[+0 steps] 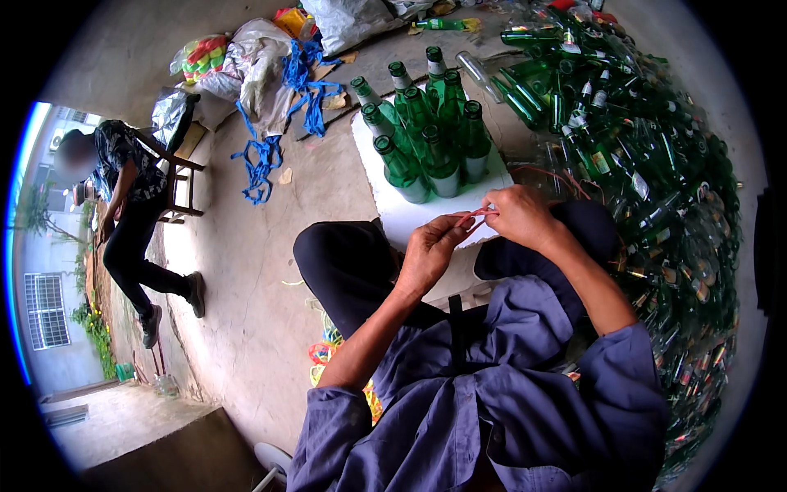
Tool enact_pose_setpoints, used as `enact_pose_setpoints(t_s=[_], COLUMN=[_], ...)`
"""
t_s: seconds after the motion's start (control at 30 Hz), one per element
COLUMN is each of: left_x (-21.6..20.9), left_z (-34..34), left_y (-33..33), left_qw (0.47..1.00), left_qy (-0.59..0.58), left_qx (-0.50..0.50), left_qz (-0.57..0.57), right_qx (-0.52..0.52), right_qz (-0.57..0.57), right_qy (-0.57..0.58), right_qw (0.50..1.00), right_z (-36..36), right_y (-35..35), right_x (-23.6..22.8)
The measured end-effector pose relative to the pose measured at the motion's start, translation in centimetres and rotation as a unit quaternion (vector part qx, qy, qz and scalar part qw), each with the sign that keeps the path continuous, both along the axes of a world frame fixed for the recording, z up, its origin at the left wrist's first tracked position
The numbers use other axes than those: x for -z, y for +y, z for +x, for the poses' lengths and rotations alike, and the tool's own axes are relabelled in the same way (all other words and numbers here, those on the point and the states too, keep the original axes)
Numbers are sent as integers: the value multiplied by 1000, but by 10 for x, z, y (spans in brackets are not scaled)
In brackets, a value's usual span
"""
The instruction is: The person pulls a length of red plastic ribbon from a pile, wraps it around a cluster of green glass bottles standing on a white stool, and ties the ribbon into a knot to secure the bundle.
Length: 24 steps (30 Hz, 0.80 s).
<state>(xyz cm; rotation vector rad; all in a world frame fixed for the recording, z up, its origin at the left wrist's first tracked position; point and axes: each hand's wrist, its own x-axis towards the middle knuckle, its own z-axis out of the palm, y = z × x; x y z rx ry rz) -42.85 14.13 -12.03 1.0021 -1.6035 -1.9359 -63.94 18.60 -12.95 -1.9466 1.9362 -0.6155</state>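
Note:
Between my two hands runs a reddish-pink cord (470, 220), looped and pinched in the fingers of both. My left hand (432, 250) is closed on it above my knees. Just to the right and slightly farther off, my right hand (522, 217) grips the cord's other part. Directly beyond them, several green glass bottles (426, 135) stand upright in a tight cluster on a white board (385, 197). Neither hand touches the bottles.
A large heap of green and clear bottles (631, 156) fills the right side. Blue strapping (307, 90) and white sacks (258, 61) lie at the far left. A person (135, 176) sits on a wooden chair at left. Coloured cords (324, 353) lie beside my left leg.

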Motion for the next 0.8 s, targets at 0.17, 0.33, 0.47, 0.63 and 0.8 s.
enact_pose_setpoints(t_s=[0.17, 0.33, 0.47, 0.63, 0.8], left_x=[-5, -19, -36, -50, -74], left_z=[7, 31, 62, 115, 122], left_y=[-1, -17, -22, -29, -29], left_qw=[996, 976, 971, 966, 889], left_qy=[64, 133, 113, 38, -153], left_qx=[-32, -135, -199, -255, -188], left_qz=[51, 110, 74, -25, -389], right_qx=[3, 6, -11, -10, 16], right_qz=[-1, 38, 77, 131, 121], right_qy=[85, 6, -156, -290, -340], right_qw=[996, 999, 985, 948, 933], right_z=[5, -16, -21, -26, -22], right_y=[-4, 9, 13, 17, 17], right_x=[6, 17, 3, -27, -30])
